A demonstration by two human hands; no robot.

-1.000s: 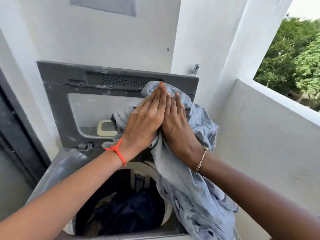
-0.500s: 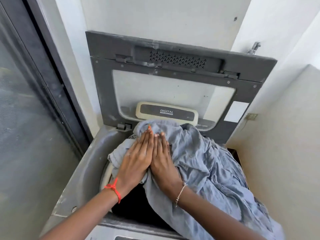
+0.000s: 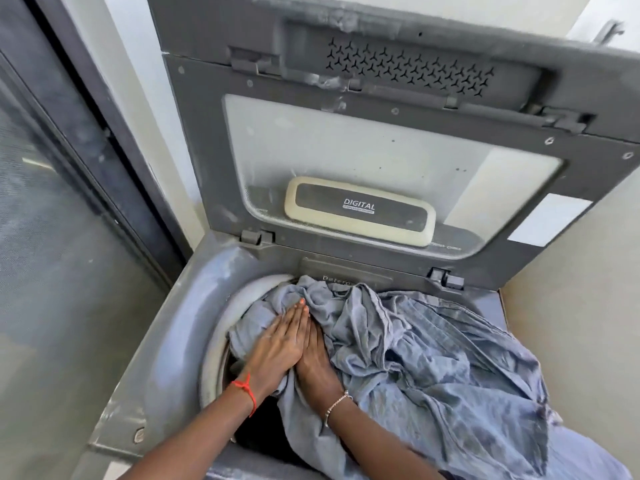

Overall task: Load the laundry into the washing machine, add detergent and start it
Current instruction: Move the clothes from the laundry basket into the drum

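Note:
A large grey-blue cloth [image 3: 433, 358] is heaped over the mouth of the top-loading washing machine [image 3: 166, 358] and spills over its right side. My left hand [image 3: 277, 344] and my right hand [image 3: 317, 362] lie side by side, palms down on the cloth's left part, over the drum opening [image 3: 256, 431]. The fingers are straight and together; the thumbs are hidden under the fabric. My right hand is partly sunk into the folds. The drum below looks dark. A detergent drawer [image 3: 337, 277] shows just behind the cloth.
The machine's grey lid [image 3: 346, 140] stands upright at the back, with a window and a "DIGITAL" badge. A dark-framed glass door [image 3: 52, 237] is close on the left. A pale wall [image 3: 571, 323] hems in the right side.
Both hands have come down with the cloth from in front of the raised lid to the drum mouth. My view has tilted down and moved closer to the machine.

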